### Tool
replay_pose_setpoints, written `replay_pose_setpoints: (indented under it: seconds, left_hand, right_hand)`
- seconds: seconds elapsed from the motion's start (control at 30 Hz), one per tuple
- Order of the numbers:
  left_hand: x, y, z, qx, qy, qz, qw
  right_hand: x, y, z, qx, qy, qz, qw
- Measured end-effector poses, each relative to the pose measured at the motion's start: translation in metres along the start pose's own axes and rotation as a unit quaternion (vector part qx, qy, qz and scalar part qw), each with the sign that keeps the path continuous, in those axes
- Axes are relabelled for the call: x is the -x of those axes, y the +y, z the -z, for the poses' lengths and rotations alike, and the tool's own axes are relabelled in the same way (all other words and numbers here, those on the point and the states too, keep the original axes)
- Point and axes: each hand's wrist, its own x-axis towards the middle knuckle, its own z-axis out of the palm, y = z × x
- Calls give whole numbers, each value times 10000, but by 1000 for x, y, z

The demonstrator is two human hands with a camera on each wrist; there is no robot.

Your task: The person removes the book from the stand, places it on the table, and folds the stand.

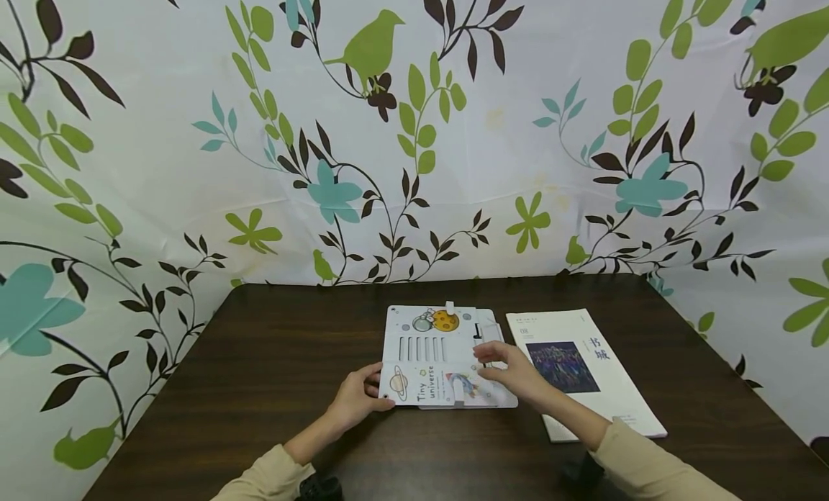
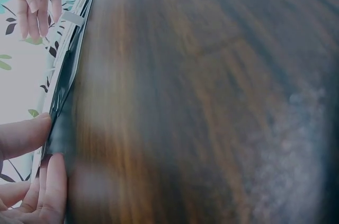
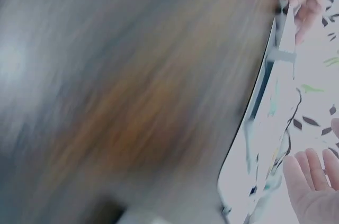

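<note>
A flat white book stand point(image 1: 414, 378), printed with planets, a rocket and "Tiny universe", lies on the dark table. My left hand point(image 1: 355, 399) grips its near left corner; in the left wrist view the thumb point(image 2: 24, 136) is on the upper face and the fingers point(image 2: 50, 184) are at the edge below. Over the stand's right part is my right hand point(image 1: 518, 371), fingers loosely bent and holding nothing. In the right wrist view its fingers point(image 3: 312, 168) are apart from the panel. White clips point(image 1: 450, 307) sit on the stand's far and near edges.
Right of the stand lies a white magazine point(image 1: 622, 378) with a dark blue cover picture, partly under my right forearm. The brown wooden table point(image 1: 278, 357) extends to both sides. Behind it hangs a white cloth point(image 1: 492, 148) with leaves and birds.
</note>
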Motion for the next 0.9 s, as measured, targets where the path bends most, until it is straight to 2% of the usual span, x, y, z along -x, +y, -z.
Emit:
replay_pose_setpoints:
  seconds: [0.17,0.33,0.73,0.9]
  left_hand:
    - [2,0,-1,-63,-30,20,10000]
    - [1,-2,-1,-133,0,-18,9999]
    - [0,-3,2,-140,-34,-68,9999]
    - [0,-1,2,-128,-97,-83,9998]
  right_hand:
    - [0,8,10,45,477,-472,9977]
    - [-1,17,14,140,674,-719,9950]
    - [-1,29,16,120,679,-1147,9910]
    - [-1,31,20,216,540,-1156,9916]
